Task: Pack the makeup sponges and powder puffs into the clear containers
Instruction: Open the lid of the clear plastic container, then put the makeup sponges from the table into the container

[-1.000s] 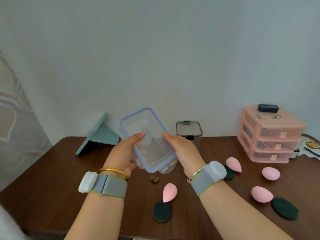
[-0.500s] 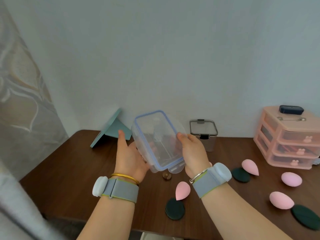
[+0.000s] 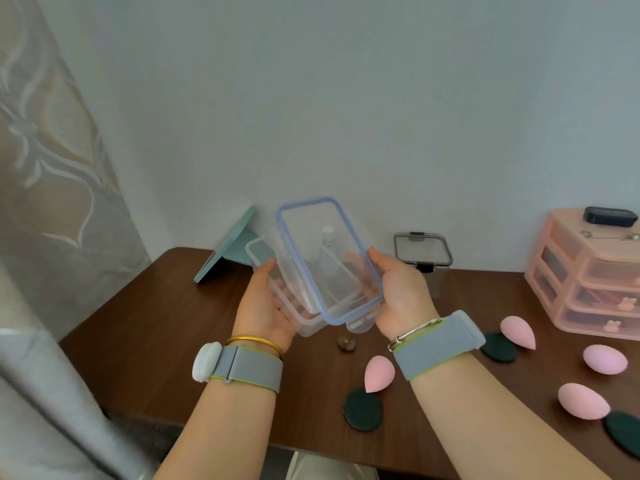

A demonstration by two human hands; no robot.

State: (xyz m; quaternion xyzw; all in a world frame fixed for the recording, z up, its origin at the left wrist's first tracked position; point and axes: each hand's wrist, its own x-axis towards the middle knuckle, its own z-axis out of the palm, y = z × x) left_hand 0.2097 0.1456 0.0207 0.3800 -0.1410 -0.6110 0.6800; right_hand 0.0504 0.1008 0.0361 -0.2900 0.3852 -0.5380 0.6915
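Soft even daylight, faint shadows, wide-angle edge bending, slight blur

Probably a home dressing corner: patterned curtain (image 3: 52, 168), pink drawer organiser (image 3: 588, 271), wooden table (image 3: 156, 323).

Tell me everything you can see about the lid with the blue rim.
The lid is a clear plastic rectangle with rounded corners, a blue seal round its edge and clip flaps. It is lifted off and tilted above the clear container. The right hand grips its right edge; the left hand holds the container below.
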